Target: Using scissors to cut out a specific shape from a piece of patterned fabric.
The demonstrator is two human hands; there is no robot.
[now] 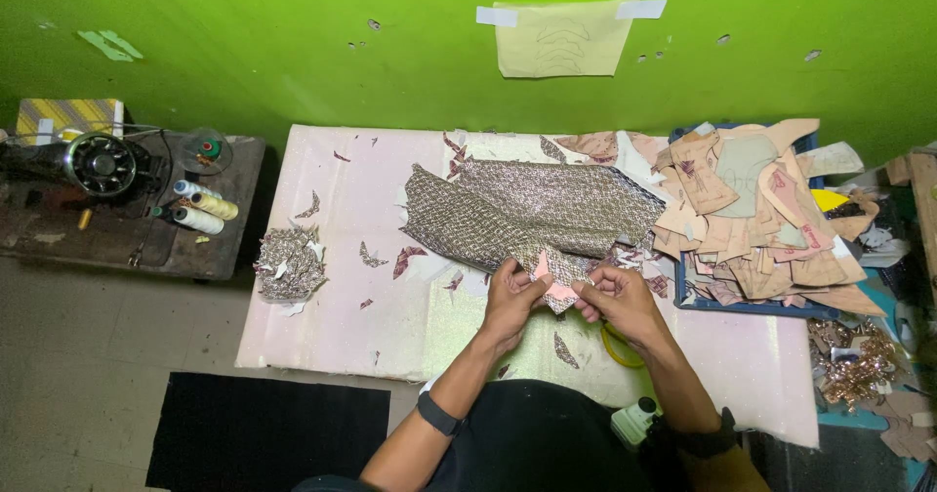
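Note:
My left hand (511, 295) and my right hand (617, 297) meet over the near middle of a pale pink table (342, 287). Together they pinch a small pink paper pattern piece (552, 287) against the lower tip of a large silver-brown glittery fabric sheet (532, 214). The fabric spreads away from my hands toward the wall. Each wrist wears a dark band.
A heap of tan paper patterns (752, 214) fills a blue tray at the right. Glitter scraps (290, 263) pile at the table's left edge. Yellow-handled scissors (617, 346) lie under my right forearm. A sewing machine (93, 160) and thread spools (200, 209) sit at left.

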